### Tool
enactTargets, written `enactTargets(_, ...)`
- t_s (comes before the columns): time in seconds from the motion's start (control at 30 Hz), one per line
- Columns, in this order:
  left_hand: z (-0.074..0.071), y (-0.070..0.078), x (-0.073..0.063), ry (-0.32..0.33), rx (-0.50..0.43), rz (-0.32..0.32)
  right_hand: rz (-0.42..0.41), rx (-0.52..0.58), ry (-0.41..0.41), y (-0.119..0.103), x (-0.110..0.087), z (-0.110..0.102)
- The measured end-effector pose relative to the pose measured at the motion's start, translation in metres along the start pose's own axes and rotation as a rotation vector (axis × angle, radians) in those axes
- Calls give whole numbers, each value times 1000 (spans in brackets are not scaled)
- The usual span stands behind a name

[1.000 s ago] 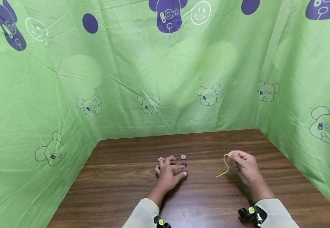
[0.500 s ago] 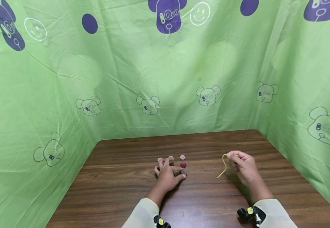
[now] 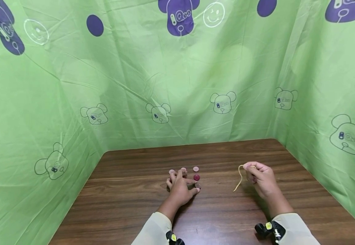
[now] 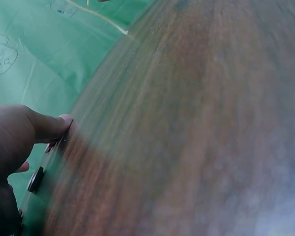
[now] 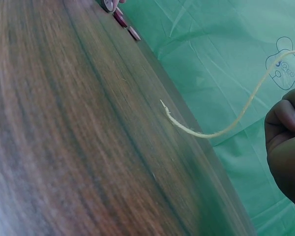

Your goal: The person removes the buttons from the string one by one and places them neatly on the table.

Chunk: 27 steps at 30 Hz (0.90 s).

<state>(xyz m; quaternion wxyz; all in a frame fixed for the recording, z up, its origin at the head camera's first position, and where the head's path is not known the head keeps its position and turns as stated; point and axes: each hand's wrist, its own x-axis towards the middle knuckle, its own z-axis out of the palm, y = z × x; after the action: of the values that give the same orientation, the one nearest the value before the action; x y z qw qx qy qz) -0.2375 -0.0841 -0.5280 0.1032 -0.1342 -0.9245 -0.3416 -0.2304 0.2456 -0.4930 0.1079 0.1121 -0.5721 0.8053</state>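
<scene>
My left hand (image 3: 180, 190) is low over the table at centre, pinching a brownish-grey button (image 3: 197, 185) between thumb and index finger. That button (image 5: 107, 5) looks tipped up in the right wrist view. Just beyond it lie a dark red button (image 3: 197, 177) and a pale pink button (image 3: 196, 169). More pink buttons (image 3: 183, 169) show at the left fingertips, partly covered by the hand. A dark button (image 4: 35, 179) sits below the left hand in its wrist view. On the right, my right hand (image 3: 264, 179) pinches a thin yellow cord (image 3: 240, 178), its loose end hanging down.
The brown wooden table (image 3: 128, 204) reaches back to a green printed cloth (image 3: 189, 129) that encloses it on the back and both sides. Each sleeve cuff carries a small black wrist device (image 3: 269, 229).
The brownish-grey button has shifted slightly toward me with the left thumb and index finger. The cord's loose end has swung a little downward. The right hand stays nearly still.
</scene>
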Motion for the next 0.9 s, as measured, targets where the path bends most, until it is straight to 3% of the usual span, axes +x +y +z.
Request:
enactTargets(0.33, 1, -1, 1, 0, 36, 12, 2, 3, -3, 1, 0, 0)
enactTargets(0.7, 2, -1, 0, 37, 5, 55, -6, 18, -13, -2, -1, 1)
enactTargets(0.9, 5, -4, 0, 38, -14, 48, 3, 5, -10, -2, -1, 1)
